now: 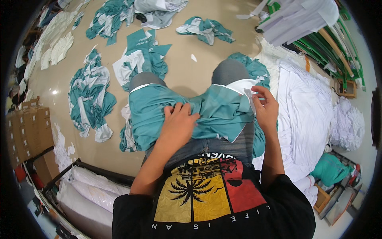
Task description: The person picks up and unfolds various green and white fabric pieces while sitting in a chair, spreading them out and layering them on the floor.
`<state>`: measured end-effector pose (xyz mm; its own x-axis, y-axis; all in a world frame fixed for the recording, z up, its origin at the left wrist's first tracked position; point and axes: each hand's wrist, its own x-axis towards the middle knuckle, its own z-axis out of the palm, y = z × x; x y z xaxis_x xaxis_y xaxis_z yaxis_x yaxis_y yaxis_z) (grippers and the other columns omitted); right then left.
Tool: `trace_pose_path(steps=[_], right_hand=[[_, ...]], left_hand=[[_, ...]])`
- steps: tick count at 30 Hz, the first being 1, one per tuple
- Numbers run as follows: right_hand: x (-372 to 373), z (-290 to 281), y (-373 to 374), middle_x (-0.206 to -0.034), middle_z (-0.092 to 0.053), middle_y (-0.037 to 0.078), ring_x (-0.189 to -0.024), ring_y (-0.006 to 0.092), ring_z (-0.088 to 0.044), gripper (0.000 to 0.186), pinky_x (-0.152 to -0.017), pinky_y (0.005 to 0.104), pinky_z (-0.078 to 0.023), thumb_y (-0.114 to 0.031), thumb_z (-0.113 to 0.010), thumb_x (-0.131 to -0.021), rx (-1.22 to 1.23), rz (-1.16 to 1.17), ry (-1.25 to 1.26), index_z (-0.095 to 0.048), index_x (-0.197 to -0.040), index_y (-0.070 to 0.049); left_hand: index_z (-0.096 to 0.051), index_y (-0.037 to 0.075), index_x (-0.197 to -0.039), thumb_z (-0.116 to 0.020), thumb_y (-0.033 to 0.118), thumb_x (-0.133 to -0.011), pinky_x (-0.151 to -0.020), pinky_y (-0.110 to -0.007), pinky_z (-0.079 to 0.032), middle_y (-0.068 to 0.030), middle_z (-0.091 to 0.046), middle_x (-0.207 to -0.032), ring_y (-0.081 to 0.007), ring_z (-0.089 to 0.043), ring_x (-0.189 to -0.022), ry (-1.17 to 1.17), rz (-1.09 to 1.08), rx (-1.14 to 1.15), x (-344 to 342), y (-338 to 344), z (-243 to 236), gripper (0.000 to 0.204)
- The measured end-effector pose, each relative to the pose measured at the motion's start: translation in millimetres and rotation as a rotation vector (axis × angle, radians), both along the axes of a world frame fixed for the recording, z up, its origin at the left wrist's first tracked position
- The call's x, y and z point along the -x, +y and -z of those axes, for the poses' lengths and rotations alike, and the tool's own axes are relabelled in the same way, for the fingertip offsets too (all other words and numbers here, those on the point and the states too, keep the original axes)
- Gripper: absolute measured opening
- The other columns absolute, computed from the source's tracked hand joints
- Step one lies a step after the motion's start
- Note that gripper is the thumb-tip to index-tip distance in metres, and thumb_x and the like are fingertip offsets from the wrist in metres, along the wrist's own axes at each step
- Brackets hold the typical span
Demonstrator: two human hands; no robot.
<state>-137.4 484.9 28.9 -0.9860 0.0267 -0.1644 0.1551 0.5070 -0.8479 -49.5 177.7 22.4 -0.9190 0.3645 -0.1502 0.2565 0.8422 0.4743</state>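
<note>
A teal garment (191, 113) is spread across the lap, draped over both knees, with grey trouser knees poking out past its top edge. The left hand (180, 121) is laid flat on the middle of the cloth, fingers (175, 109) curled a bit and pressed into the folds, so the fabric is bunched under them rather than pinched. The right hand (266, 107) is held at the garment's right edge, where a white trim piece (247, 89) is gripped between thumb and fingertips. More teal-and-white pieces (89, 97) are scattered over the tan floor (187, 71) ahead and to the left. A big heap of white cloth (304, 115) is piled just right of the legs. Cardboard boxes (30, 127) are stacked at far left, and green racks (334, 44) are seen top right.
</note>
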Motion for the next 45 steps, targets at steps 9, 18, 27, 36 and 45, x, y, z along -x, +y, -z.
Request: trace_pose_path(steps=[9, 18, 27, 36, 45], right_hand=[[-6.1, 30.6, -43.7, -0.145, -0.058, 0.018, -0.136, 0.0366, -0.052, 0.045, -0.112, 0.0457, -0.042, -0.02, -0.07, -0.1, -0.262, -0.158, 0.353, -0.06, -0.141, -0.005], [-1.3, 25.6, -68.8, -0.152, -0.046, 0.019, -0.143, 0.0417, -0.041, 0.055, -0.115, 0.0573, -0.034, -0.025, -0.078, -0.091, -0.604, -0.244, 0.258, -0.06, -0.143, -0.017], [6.1, 24.7, -76.7, -0.15, -0.045, 0.022, -0.141, 0.042, -0.042, 0.052, -0.119, 0.0535, -0.033, -0.017, -0.073, -0.093, -0.633, -0.289, 0.253, -0.058, -0.143, -0.011], [11.8, 29.3, -84.9, -0.149, -0.044, 0.022, -0.145, 0.0395, -0.039, 0.05, -0.122, 0.0511, -0.027, -0.022, -0.066, -0.098, -0.759, -0.338, 0.247, -0.057, -0.143, -0.005], [23.4, 24.5, -112.0, -0.148, -0.046, 0.021, -0.142, 0.0391, -0.041, 0.05, -0.121, 0.0507, -0.029, -0.022, -0.067, -0.097, -0.803, -0.396, 0.262, -0.056, -0.143, -0.005]], left_hand=[[-0.067, -0.005, -0.132, -0.052, 0.004, -0.096, -0.096, -0.031, -0.05, -0.0132, -0.074, -0.12, -0.0189, -0.067, -0.107, 0.286, -0.844, -0.834, 70.9, -154.1, -29.0, 0.04], [-0.071, -0.001, -0.132, -0.06, 0.014, -0.104, -0.097, -0.027, -0.05, -0.0085, -0.076, -0.119, -0.0146, -0.068, -0.108, 0.463, -0.849, -0.867, 110.8, -284.3, 29.2, 0.034], [-0.076, 0.009, -0.123, -0.064, 0.032, -0.099, -0.097, -0.041, -0.055, -0.0203, -0.074, -0.124, -0.0353, -0.072, -0.112, -0.377, -0.862, -0.097, -129.3, -375.6, 392.3, 0.036], [-0.06, 0.018, -0.152, -0.076, 0.046, -0.088, -0.123, -0.066, -0.028, -0.0153, -0.015, -0.177, -0.0441, -0.02, -0.16, -1.074, -1.246, 0.108, -271.6, -309.7, 479.0, 0.072], [-0.076, -0.005, -0.1, -0.088, 0.032, -0.075, -0.09, -0.045, -0.06, -0.0261, -0.076, -0.107, -0.0405, -0.075, -0.104, -0.758, -1.297, 0.157, -229.9, -330.7, 440.3, 0.046]])
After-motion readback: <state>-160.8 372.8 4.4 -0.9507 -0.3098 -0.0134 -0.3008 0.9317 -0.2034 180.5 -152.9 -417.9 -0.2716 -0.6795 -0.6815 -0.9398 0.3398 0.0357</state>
